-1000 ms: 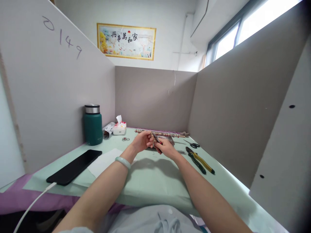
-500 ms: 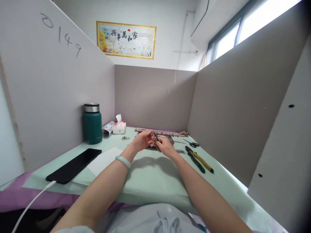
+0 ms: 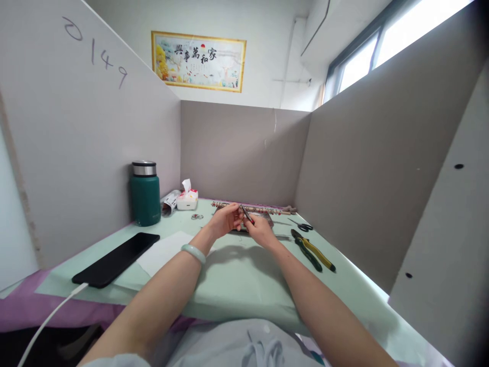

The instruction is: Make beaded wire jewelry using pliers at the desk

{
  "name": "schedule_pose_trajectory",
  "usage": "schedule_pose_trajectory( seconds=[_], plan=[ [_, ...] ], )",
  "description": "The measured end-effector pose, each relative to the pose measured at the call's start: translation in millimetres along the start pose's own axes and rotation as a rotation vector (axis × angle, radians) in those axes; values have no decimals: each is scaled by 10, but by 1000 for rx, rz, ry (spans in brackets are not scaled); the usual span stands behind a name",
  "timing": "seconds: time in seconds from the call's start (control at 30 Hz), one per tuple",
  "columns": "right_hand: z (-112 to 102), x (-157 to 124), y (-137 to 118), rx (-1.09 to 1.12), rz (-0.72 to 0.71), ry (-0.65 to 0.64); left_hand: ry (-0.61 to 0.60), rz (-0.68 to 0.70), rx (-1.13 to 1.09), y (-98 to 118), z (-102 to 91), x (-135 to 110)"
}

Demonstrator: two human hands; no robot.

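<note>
My left hand (image 3: 226,220) and my right hand (image 3: 259,231) meet above the pale green table (image 3: 237,280), far from me. My right hand is closed round a small pair of pliers (image 3: 246,214) with dark jaws and red grips, its tip pointing at my left fingers. My left hand pinches something small that I cannot make out. A pale jade bangle (image 3: 193,253) sits on my left wrist. Just behind the hands lie a dark tray (image 3: 267,219) and a string of beads (image 3: 255,208).
Green-and-yellow pliers (image 3: 313,251) and small scissors (image 3: 301,225) lie to the right. A green flask (image 3: 145,193), a tissue pack (image 3: 187,200), small rings (image 3: 197,217), a white sheet (image 3: 164,251) and a charging black phone (image 3: 116,259) are on the left. Grey partition walls enclose the table.
Both hands stayed together and shifted a little farther from me; the pliers' tip stays at my left fingers. Nothing else moved.
</note>
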State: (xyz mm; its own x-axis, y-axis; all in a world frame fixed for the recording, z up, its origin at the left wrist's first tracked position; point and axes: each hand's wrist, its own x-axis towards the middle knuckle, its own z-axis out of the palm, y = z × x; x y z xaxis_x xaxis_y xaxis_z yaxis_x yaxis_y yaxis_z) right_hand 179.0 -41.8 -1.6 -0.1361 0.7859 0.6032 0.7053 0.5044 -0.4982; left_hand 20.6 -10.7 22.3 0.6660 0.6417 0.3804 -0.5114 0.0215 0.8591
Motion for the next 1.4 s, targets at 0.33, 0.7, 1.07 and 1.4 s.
schedule_pose_trajectory(
  seconds=[0.33, 0.7, 1.07, 1.4],
  plan=[
    [6, 2, -34, -18, 0, 14, 47, -3, 1, 0, 20, 5],
    [35, 5, -2, -19, 18, 20, 43, 10, 8, -18, 12, 11],
    [42, -19, -53, -207, 75, 84, 150, -44, -33, -20, 26, 15],
    [54, -31, -145, 355, 154, -130, 100, 25, -37, -17, -57, 13]
  ],
)
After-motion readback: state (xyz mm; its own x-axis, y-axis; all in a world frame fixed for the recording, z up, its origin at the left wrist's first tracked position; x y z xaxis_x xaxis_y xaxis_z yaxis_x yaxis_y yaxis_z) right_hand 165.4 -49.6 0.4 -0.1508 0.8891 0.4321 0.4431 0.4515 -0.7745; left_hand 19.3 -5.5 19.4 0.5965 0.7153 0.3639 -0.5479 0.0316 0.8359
